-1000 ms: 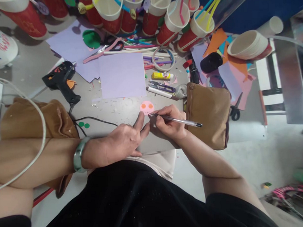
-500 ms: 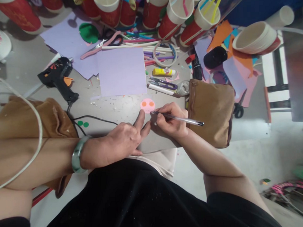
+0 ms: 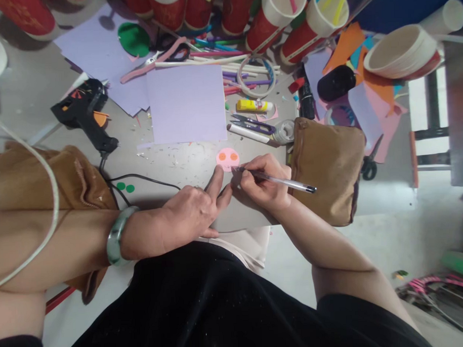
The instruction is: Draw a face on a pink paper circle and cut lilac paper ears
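A small pink paper disc (image 3: 228, 164) lies on the grey table, with two orange dots and a thin drawn line below them. My left hand (image 3: 191, 210) rests on the table, fingers apart, its index fingertip on the disc's lower left edge. Pinched in my right hand (image 3: 266, 184) is a clear pen (image 3: 292, 183) with a black end, its tip at the disc's lower right. Above the disc lies a lilac sheet (image 3: 188, 104). Two green dots (image 3: 125, 187) sit to the left, beside a black cable.
A black glue gun (image 3: 85, 115) lies at the left. Brown cloth bags flank my hands, one at the right (image 3: 326, 170). Beyond are a yellow glue stick (image 3: 254, 106), purple snips (image 3: 254, 124), a tape roll (image 3: 284, 132), straws, paper scraps and red cups (image 3: 266, 33).
The view has shifted slightly. The pen tip stays at the disc's lower right part, and my left index finger stays at its edge.
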`<control>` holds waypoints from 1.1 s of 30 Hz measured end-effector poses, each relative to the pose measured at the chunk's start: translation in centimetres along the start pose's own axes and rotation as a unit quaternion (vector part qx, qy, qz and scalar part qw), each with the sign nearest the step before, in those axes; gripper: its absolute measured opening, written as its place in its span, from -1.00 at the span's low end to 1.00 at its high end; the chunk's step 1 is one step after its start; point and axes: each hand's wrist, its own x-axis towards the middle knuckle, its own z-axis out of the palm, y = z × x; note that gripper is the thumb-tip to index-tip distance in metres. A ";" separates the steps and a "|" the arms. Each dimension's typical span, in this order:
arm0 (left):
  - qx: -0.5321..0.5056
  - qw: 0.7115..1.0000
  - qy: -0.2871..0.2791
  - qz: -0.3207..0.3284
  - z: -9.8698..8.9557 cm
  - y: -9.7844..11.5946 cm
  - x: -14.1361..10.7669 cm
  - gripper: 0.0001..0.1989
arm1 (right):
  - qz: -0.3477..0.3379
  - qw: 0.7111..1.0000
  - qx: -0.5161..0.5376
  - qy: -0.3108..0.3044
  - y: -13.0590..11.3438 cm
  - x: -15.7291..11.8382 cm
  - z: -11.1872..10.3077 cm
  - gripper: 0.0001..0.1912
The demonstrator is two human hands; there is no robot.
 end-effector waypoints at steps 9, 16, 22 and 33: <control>0.004 1.000 0.007 0.005 0.2 0.1 0.0 0.14 | -0.005 1.000 -0.019 0.000 -0.2 0.2 -0.1 -0.93; -0.005 1.000 0.005 -0.002 0.2 0.1 0.0 0.12 | -0.005 1.000 0.017 0.001 -0.1 0.2 -0.1 -0.92; 0.008 1.000 0.022 0.002 0.3 0.2 0.0 0.13 | -0.011 1.000 -0.022 0.002 -0.1 0.2 0.0 -0.94; 0.033 0.999 0.030 0.008 -0.1 0.1 -0.1 0.12 | -0.026 1.000 -0.012 -0.002 0.0 0.2 0.0 -0.94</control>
